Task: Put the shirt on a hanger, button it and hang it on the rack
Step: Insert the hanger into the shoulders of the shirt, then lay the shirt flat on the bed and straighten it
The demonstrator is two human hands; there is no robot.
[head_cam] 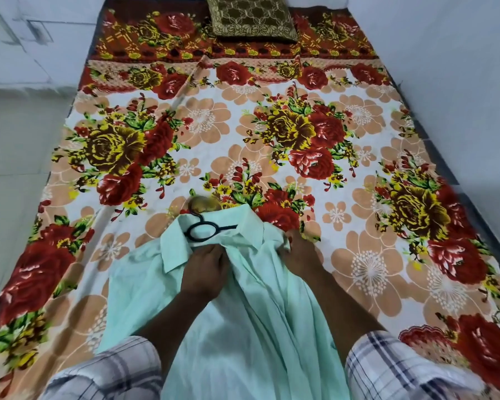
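Observation:
A pale mint-green shirt (237, 319) lies on the bed in front of me, collar pointing away. A black hanger (201, 230) is inside it; only its ring-shaped neck and hook show at the collar. My left hand (204, 271) is closed on the shirt front just below the collar. My right hand (302, 255) grips the fabric at the shirt's right shoulder. The hanger's arms are hidden under the cloth.
The bed is covered by a floral sheet (272, 125) in red, yellow and peach. A dark gold-patterned pillow (251, 18) lies at the far end. White walls (459, 67) border the far and right sides; a tiled floor (15, 157) lies left. No rack is in view.

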